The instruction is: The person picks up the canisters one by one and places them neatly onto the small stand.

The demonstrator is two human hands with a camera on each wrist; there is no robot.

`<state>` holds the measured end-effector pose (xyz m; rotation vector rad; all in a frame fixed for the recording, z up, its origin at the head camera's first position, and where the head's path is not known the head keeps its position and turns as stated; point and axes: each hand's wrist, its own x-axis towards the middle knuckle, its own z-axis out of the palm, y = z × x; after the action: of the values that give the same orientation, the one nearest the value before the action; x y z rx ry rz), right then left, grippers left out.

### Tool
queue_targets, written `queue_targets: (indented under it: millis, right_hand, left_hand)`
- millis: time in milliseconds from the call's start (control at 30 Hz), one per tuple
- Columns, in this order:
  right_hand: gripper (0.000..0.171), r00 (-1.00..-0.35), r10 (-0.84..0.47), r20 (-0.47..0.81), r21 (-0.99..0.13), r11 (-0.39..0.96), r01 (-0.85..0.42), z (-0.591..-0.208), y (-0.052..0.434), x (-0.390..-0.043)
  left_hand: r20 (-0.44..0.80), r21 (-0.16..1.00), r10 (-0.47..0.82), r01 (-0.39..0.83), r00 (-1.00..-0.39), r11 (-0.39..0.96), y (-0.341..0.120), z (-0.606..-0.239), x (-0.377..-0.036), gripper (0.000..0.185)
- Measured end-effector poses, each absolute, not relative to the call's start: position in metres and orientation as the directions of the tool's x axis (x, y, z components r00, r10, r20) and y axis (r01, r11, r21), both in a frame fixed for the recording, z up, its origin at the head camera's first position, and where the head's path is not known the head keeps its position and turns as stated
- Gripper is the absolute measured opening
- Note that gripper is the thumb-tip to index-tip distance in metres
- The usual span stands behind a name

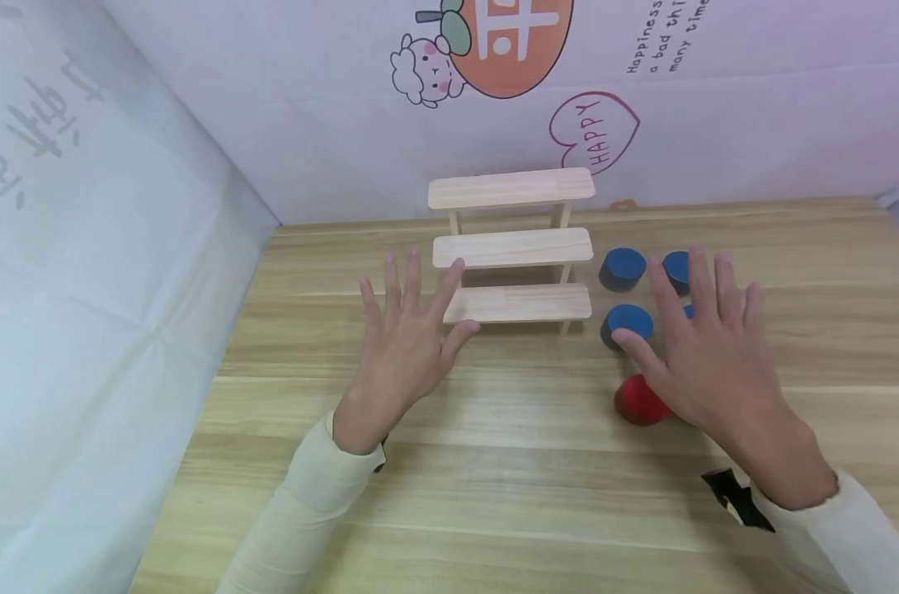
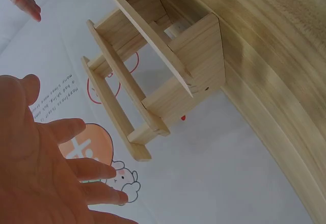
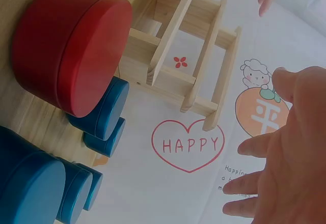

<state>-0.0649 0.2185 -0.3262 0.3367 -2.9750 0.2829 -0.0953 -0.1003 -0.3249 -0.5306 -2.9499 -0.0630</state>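
From the head view I see my left hand (image 1: 403,346) spread flat above the wooden surface (image 1: 494,462), fingers (image 1: 414,276) straight and splayed, holding nothing; its fingertips lie just in front of the left end of the three-step wooden rack (image 1: 512,247), which stands upright near the back wall (image 1: 754,140); the left wrist view shows the same open palm with the rack beyond it, apart from the hand. My right hand (image 1: 705,346) is likewise open, fingers extended and gripping nothing; it hovers over a group of round blocks to the right of the rack. The red cylinder (image 1: 637,402) sits on the surface just under the base of my right thumb, partly hidden by the hand; I cannot tell whether skin touches it. A blue cylinder (image 1: 626,323) lies just by the thumb tip; another blue cylinder (image 1: 622,268) stands behind it, nearer the rack; a third blue cylinder (image 1: 676,269) is partly covered by my fingers.
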Motion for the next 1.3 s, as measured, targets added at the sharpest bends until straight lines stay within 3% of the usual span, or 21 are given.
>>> queue_targets:
  millis: [1300]
  right_hand:
    - [0.081,-0.966,-0.22,0.139,-0.186,0.952,-0.243,-0.334,0.239,-0.046]
  left_hand:
    - [0.172,0.093,0.305,0.324,-0.937,0.942,-0.106,-0.312,-0.107,0.072]
